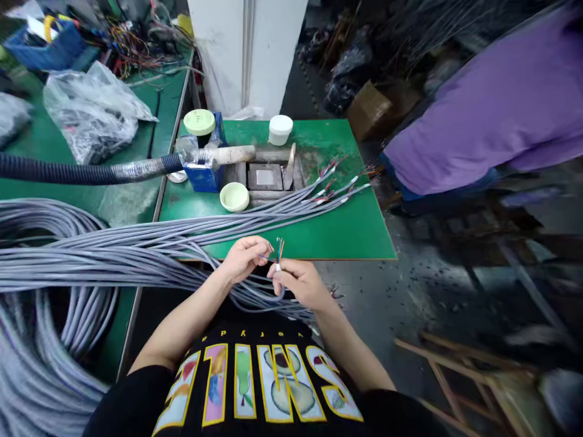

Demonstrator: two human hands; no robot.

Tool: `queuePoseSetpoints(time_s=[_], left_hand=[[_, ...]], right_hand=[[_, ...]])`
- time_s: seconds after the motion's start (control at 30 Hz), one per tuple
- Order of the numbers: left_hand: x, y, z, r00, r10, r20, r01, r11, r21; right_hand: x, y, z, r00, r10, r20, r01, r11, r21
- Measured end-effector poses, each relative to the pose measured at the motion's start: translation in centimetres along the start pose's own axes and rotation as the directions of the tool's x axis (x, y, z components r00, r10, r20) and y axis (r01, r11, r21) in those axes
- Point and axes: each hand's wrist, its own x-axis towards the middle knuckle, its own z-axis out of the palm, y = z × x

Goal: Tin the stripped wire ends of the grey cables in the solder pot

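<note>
My right hand [298, 282] grips the end of a grey cable, with a white band [278, 266] just above the fingertips. Thin coloured wires [280, 247], orange, green and blue among them, fan upward out of that end. From the left, my left hand [246, 257] pinches one thin bluish wire [268, 258] that leads to the cable end. Behind both hands, a bundle of grey cables [218, 227] crosses the green table, its stripped ends [330, 188] showing red and white at the right. More grey cables pass below my hands.
A solder-pot-like metal fixture [265, 176] sits on the green table [364, 227], beside a white-tipped hose [232, 155], a pale green dish [234, 197] and a white tub [280, 129]. Coiled cables [40, 340] fill the left. A person in purple [483, 109] stands at right.
</note>
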Motion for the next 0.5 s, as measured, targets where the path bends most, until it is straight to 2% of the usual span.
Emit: queuePoseSetpoints(time_s=[0.13,0.27,0.37,0.5], left_hand=[[0.2,0.6,0.4,0.994,-0.034,0.103,0.024,0.995,0.101],[0.1,1.4,0.5,0.986,0.016,0.164,-0.049,0.980,0.195],[-0.1,1.6,0.5,0.992,0.024,0.128,-0.053,0.972,0.229],[-0.4,0.4,0.8,0.996,0.082,-0.035,-0.075,0.982,0.174]], right_hand=[[-0.2,0.0,0.1,1.000,-0.001,0.004,0.001,1.000,-0.028],[-0.2,-0.2,0.0,1.000,-0.006,0.012,0.007,0.997,-0.077],[-0.2,-0.3,-0.1,1.000,-0.007,0.006,0.008,0.994,-0.113],[-0.2,0.0,-0.2,0.999,-0.019,-0.045,0.014,0.994,-0.111]])
